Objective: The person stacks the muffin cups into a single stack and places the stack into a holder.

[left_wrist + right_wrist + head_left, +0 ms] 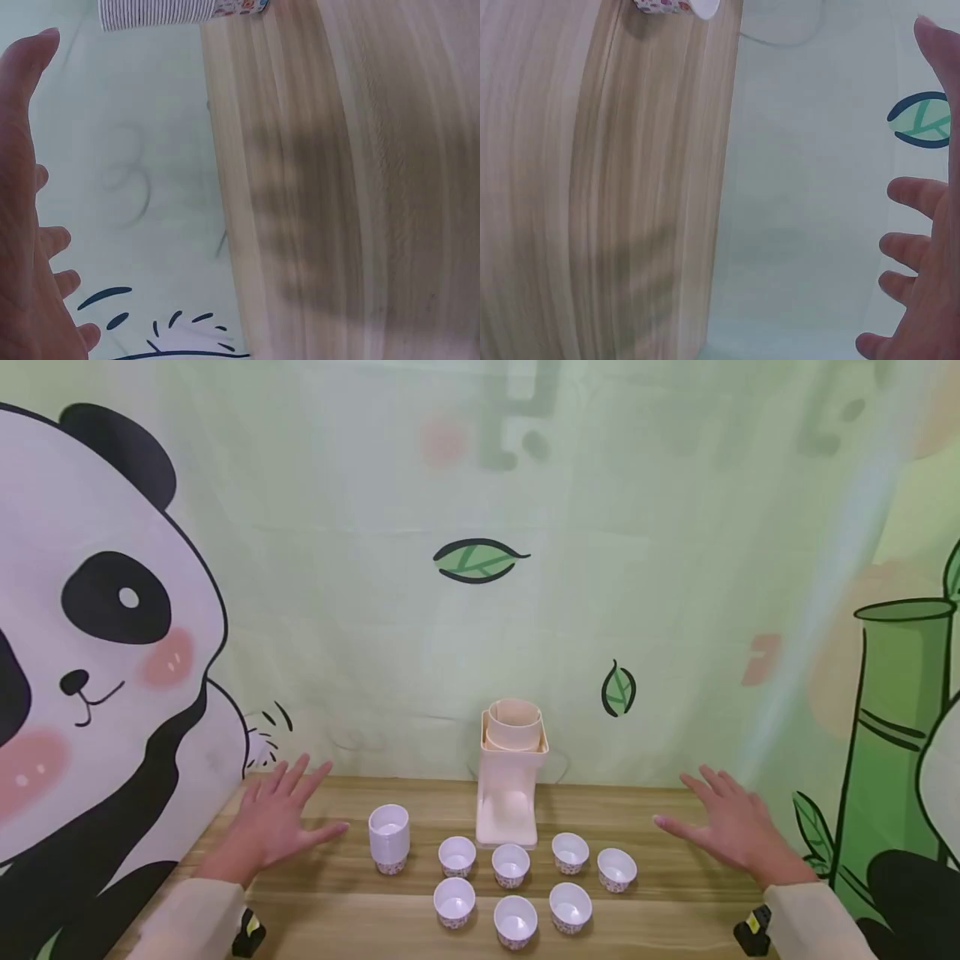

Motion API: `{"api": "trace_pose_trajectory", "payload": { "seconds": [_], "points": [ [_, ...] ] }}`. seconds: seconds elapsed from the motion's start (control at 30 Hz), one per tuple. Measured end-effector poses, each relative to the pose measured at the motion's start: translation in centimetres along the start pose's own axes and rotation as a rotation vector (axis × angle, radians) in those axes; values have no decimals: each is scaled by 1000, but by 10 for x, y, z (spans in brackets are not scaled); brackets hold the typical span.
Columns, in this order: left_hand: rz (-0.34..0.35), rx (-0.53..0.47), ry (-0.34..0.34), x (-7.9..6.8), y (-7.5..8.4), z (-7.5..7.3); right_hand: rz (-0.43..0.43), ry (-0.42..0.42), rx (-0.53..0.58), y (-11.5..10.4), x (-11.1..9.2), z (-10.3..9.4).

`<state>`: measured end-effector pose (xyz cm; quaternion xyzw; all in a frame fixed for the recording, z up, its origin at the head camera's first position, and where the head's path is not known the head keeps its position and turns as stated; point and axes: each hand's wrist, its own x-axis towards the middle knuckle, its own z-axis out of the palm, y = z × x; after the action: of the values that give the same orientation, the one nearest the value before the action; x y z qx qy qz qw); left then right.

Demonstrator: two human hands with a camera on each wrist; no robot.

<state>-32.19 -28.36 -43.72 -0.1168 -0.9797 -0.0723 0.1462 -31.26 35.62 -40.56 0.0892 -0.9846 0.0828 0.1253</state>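
Note:
In the head view my left hand (281, 814) hovers over the table's left side, fingers spread and holding nothing. The stack of white paper cups (389, 839) is nearest to it, a short way right of the thumb. My right hand (723, 822) is likewise spread over the right side, touching nothing. Closest to that hand is a single small cup (617, 870) with a patterned base. Several more such cups, among them a front one (515, 922), stand upright in loose rows between the hands. Behind them rises a pink cup dispenser (507, 802) with a round pink cylinder (514, 724) in its top.
The wooden table (330, 910) ends at a pale green cloth backdrop (337, 610) printed with a panda, leaves and bamboo. A thin cable (787, 43) shows against the cloth in the right wrist view.

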Motion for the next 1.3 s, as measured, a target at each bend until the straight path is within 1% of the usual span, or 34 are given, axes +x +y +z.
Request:
{"api": "trace_pose_trajectory", "payload": {
  "seconds": [0.23,0.37,0.43,0.5,0.6,0.77,0.97,1.07,1.3],
  "points": [
    [37,-19,43,-4,4,8,-56,63,21,-1,-2,6],
    [63,-41,94,-6,4,14,-81,95,66,0,-4,13],
    [84,-62,129,-6,4,17,-82,95,109,-1,-6,16],
    [104,-87,166,-7,5,21,-72,87,156,-2,-8,19],
    [109,-133,192,-9,10,25,-49,62,217,-6,-12,21],
    [86,-195,212,-14,20,30,-21,32,295,-10,-18,27],
    [41,-274,248,-16,29,42,16,28,378,-9,-23,39],
    [37,-318,260,-16,33,48,37,35,412,-9,-26,46],
    [37,-410,274,-16,41,59,98,-2,546,-14,-30,58]
  ]
}}
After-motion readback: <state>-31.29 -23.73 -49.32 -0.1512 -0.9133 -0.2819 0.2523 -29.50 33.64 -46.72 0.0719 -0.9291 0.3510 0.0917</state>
